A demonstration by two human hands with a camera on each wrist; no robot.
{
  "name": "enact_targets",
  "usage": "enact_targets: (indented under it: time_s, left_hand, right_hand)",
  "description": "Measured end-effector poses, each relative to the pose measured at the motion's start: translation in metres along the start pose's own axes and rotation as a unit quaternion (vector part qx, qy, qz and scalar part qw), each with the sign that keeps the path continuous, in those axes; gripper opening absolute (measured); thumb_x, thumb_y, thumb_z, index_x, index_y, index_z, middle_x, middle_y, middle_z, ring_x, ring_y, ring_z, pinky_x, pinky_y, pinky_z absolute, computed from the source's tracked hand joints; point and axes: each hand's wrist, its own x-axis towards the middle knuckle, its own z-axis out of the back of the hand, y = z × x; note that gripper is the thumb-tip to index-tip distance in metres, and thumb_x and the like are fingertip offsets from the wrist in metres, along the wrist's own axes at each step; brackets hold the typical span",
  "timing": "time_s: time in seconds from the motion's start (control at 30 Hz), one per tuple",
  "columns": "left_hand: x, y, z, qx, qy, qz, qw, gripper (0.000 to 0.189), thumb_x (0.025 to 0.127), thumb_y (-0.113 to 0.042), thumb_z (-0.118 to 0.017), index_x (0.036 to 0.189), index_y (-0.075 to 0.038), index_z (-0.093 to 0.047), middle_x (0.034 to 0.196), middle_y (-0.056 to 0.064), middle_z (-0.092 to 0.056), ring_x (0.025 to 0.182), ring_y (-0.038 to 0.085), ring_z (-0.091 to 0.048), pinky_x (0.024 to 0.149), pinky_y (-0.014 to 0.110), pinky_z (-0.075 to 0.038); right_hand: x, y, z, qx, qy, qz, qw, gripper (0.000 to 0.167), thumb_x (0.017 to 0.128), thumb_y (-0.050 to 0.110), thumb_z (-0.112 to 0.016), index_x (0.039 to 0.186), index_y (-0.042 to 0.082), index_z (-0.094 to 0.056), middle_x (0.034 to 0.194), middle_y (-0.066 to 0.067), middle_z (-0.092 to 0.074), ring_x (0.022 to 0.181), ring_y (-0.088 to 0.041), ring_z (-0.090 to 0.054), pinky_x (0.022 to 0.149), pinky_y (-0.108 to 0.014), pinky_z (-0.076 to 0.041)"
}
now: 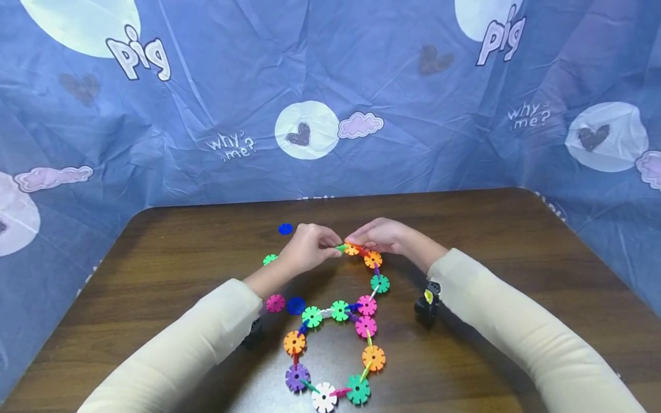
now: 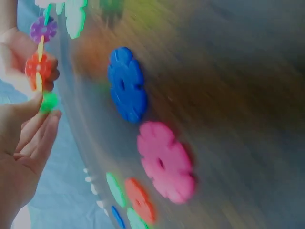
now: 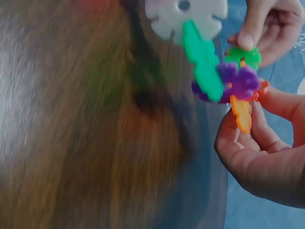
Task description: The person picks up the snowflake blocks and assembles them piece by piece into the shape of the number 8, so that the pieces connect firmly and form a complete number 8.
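My left hand pinches a green notched disc between thumb and fingers. Facing it, my right hand holds an orange notched disc at the free end of a chain of interlocking plastic discs. In the left wrist view the green disc meets the held part of the chain, with a purple disc farther along. The right wrist view shows a white disc linked nearby. From the hands the chain curves through a teal disc to a closed ring with a white disc at its front.
Loose discs lie left of the chain: a pink disc, a blue disc, a green disc partly behind the left forearm, and another blue disc farther back. The brown table ends at a blue printed cloth.
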Motion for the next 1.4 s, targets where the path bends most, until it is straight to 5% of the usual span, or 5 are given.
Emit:
enact_targets:
  time_s: [0.2,0.43,0.67,1.07,1.4]
  left_hand:
    - [-0.026,0.009,0.021,0.0,0.087,0.011,0.9962,0.022,0.075,-0.009,-0.081,0.093,0.002,-0.072,0.087,0.013,-0.075,0.078,0.02,-0.072,0.069,0.025,-0.059]
    - [-0.054,0.01,0.033,0.076,0.195,-0.068,0.9755,0.03,0.069,-0.016,-0.086,0.095,-0.006,-0.075,0.09,0.005,-0.073,0.084,0.016,-0.065,0.075,0.026,-0.055]
    - [-0.062,0.01,0.03,0.103,0.192,-0.087,0.9719,0.018,0.068,-0.012,-0.086,0.08,-0.008,-0.073,0.08,0.0,-0.068,0.079,0.011,-0.06,0.071,0.019,-0.05]
    - [-0.061,0.014,0.025,0.078,0.182,-0.039,0.9795,0.007,0.081,-0.006,-0.074,0.079,-0.006,-0.068,0.074,0.0,-0.067,0.067,0.001,-0.054,0.062,0.013,-0.047]
    - [-0.059,0.013,0.033,0.064,0.202,0.01,0.9772,0.026,0.07,-0.016,-0.086,0.081,-0.006,-0.065,0.074,0.002,-0.067,0.071,0.008,-0.059,0.065,0.018,-0.05]
  right_hand:
    - [-0.004,-0.007,0.008,0.012,0.003,-0.001,0.9999,0.044,0.095,0.019,-0.06,0.131,-0.005,-0.054,0.077,0.014,-0.067,0.074,-0.002,-0.06,0.072,-0.017,-0.051]
    - [-0.007,-0.018,0.017,0.009,-0.016,-0.015,0.9997,0.044,0.095,0.021,-0.061,0.131,-0.003,-0.054,0.084,0.012,-0.067,0.08,-0.003,-0.061,0.076,-0.02,-0.051]
    - [-0.011,-0.025,0.02,0.026,-0.016,-0.014,0.9994,0.045,0.095,0.02,-0.06,0.132,-0.005,-0.052,0.086,0.011,-0.068,0.083,-0.003,-0.064,0.096,-0.029,-0.051]
    - [-0.01,-0.027,0.011,0.034,-0.013,-0.004,0.9993,0.045,0.094,0.019,-0.061,0.131,-0.006,-0.054,0.09,0.008,-0.069,0.084,-0.004,-0.065,0.103,-0.036,-0.049]
    - [-0.013,-0.024,0.008,0.032,-0.015,-0.008,0.9993,0.044,0.094,0.021,-0.062,0.13,-0.005,-0.055,0.096,0.005,-0.071,0.086,-0.005,-0.067,0.107,-0.038,-0.047]
